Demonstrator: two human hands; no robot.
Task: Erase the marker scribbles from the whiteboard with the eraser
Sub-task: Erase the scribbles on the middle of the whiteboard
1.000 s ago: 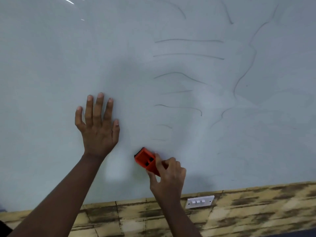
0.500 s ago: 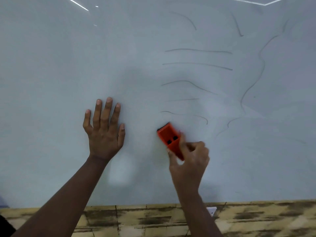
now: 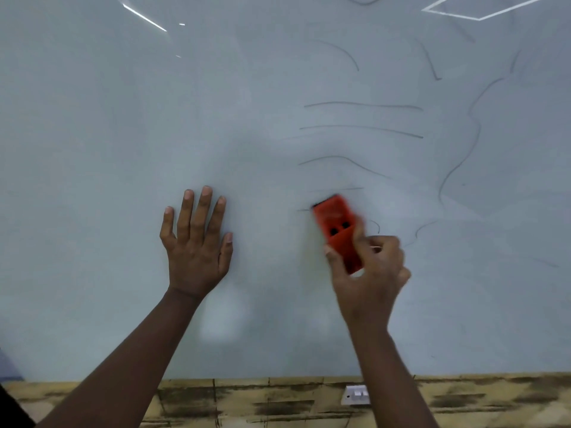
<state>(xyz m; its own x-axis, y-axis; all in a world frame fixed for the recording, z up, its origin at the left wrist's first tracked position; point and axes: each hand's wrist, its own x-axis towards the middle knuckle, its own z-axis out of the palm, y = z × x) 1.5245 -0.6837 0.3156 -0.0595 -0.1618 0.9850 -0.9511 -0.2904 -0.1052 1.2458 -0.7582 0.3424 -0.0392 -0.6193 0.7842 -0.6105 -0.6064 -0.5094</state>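
Gripped between thumb and curled fingers of the right hand, the orange rectangular plastic eraser is pressed against the pale glossy whiteboard, blurred, tilted toward eleven o'clock. Thin grey marker scribbles are seen at twelve to two o'clock of it. At nine o'clock, the left hand is laid flat on the board, fingers straight.

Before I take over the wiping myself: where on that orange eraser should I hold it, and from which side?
Grip the lower half of the orange eraser, pinching its two long side edges as the right hand does now, coming from below. The block is long and narrow, lies flat against the whiteboard, and points up-left, so a low hold probably leaves its upper end free over the marker lines.
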